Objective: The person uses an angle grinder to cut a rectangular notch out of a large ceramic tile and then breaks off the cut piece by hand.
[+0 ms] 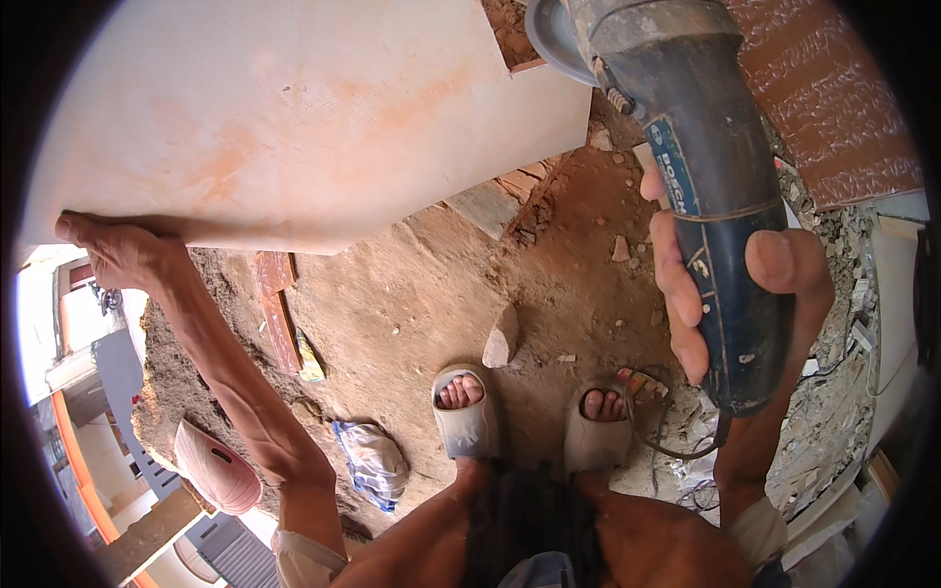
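Note:
My left hand (123,257) grips the near left corner of a large pale tile slab (294,118), thumb on its top face and fingers beneath. The slab is smudged with orange dust and has a notch at its far right edge. On the right, my right hand (808,279) is wrapped round the dark blue body of an angle grinder (730,225). The grinder's grey disc (557,41) sits beside the notch; I cannot tell whether it touches the slab. From the tool's rear end a cord (686,454) curves down past my right foot.
A reddish-brown textured panel (833,108) lies at the far right, with rubble (833,392) below it. Broken stone (501,338), reddish tile strips (278,318), a crumpled plastic bag (372,463) and a pink cap-like thing (218,470) are around my sandalled feet (466,416).

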A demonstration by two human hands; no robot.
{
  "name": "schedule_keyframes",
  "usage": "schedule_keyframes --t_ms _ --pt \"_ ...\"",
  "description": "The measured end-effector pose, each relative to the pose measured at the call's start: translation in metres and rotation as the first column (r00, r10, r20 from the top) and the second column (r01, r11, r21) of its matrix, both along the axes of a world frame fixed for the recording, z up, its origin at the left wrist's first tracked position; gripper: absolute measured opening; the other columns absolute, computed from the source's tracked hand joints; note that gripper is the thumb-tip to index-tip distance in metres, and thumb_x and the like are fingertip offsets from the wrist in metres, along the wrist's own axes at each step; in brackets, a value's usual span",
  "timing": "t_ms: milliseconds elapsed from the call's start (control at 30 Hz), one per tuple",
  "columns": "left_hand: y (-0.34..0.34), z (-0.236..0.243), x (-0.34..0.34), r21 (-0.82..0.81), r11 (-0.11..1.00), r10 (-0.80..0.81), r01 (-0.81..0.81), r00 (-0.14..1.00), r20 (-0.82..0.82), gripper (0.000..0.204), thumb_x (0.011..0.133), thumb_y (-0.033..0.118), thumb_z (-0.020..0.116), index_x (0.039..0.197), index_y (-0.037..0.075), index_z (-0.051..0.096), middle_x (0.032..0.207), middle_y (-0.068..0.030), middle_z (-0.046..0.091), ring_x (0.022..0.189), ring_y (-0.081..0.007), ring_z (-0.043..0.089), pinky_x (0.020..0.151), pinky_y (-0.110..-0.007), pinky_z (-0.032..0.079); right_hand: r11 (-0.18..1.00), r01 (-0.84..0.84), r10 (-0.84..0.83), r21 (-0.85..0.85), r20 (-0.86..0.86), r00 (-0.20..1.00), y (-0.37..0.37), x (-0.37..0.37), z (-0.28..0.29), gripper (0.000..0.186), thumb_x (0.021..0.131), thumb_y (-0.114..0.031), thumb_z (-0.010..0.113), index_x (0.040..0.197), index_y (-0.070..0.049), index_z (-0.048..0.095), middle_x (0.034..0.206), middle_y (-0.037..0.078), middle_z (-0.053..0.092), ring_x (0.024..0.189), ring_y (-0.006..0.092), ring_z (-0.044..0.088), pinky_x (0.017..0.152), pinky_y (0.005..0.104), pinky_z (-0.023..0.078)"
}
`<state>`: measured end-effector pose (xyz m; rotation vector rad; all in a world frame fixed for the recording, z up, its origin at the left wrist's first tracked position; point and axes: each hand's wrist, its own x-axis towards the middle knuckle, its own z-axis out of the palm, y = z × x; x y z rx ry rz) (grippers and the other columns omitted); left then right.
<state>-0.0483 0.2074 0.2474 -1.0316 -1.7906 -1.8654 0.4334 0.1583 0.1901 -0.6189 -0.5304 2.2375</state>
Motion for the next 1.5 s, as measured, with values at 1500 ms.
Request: schedule_keyframes --t_ms 1500 --pt "0.013 0.005 0.009 0.025 0.998 -0.06 0.06 0.998 0.034 0.087 0.092 0.07 0.069 0.119 -0.013 0.066 0.131 -0.0278 0.067 0.113 -0.0359 0.071 0.1 -0.055 0.064 0.914 -0.392 0.399 -0.107 0.054 0.915 0.042 0.005 0.006 0.078 0.099 -0.048 0.067 0.155 -0.004 0.035 0.102 0.027 0.064 0.076 0.042 0.078 0.058 0.0502 0.071"
